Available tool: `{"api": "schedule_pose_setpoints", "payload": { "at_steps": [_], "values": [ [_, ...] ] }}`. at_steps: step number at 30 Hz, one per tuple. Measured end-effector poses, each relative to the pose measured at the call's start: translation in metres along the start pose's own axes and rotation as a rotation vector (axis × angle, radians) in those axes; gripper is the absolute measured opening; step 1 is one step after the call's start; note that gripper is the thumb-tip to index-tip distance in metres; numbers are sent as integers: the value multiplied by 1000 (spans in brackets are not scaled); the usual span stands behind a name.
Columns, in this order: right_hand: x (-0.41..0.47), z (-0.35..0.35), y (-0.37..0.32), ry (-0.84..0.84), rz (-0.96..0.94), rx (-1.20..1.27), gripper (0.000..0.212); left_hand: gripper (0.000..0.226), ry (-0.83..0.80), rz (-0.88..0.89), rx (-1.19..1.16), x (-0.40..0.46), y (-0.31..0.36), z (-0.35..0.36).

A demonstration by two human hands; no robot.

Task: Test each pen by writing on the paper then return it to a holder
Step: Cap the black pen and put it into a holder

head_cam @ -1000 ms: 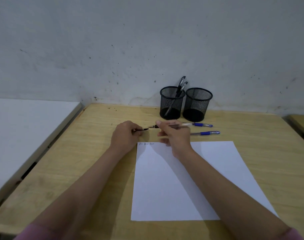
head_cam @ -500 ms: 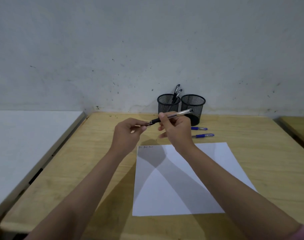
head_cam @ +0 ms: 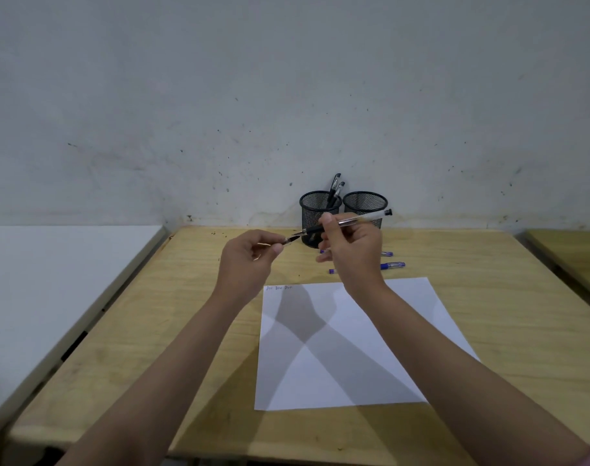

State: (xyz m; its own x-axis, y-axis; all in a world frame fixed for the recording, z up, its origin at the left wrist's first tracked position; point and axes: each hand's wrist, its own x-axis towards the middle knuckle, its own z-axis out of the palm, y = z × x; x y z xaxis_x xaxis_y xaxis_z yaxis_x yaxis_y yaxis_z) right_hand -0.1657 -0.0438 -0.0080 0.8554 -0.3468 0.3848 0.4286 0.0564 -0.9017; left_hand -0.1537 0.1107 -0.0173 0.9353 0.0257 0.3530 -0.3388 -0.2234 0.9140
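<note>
My right hand (head_cam: 352,250) grips a clear black-tipped pen (head_cam: 360,219), held above the desk with its tip pointing left. My left hand (head_cam: 249,260) pinches the pen's cap (head_cam: 290,240) right at that tip. A white paper (head_cam: 347,344) lies below, with a few small written marks at its top left corner. Two black mesh holders stand at the wall: the left holder (head_cam: 315,210) contains two black pens (head_cam: 335,190), and nothing shows above the rim of the right holder (head_cam: 365,203). Two blue pens (head_cam: 392,265) lie on the desk behind my right hand.
The wooden desk (head_cam: 192,331) meets a white surface (head_cam: 51,290) on the left. Another wooden desk edge (head_cam: 569,253) shows at the far right. A marked white wall rises behind the holders.
Both hands have risen from the desk, and the cap held by my left hand has come up against the pen's tip. The view tilted upward.
</note>
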Motion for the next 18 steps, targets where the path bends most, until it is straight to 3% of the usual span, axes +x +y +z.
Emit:
{"api": "schedule_pose_setpoints", "payload": {
  "at_steps": [13,18],
  "values": [
    [-5,3,-2,-109,-9,21,10,21,-4,71,-47,-7,16,8],
    [-7,6,-5,-119,-25,59,12,33,23,120,-62,-7,19,9]
  ]
}}
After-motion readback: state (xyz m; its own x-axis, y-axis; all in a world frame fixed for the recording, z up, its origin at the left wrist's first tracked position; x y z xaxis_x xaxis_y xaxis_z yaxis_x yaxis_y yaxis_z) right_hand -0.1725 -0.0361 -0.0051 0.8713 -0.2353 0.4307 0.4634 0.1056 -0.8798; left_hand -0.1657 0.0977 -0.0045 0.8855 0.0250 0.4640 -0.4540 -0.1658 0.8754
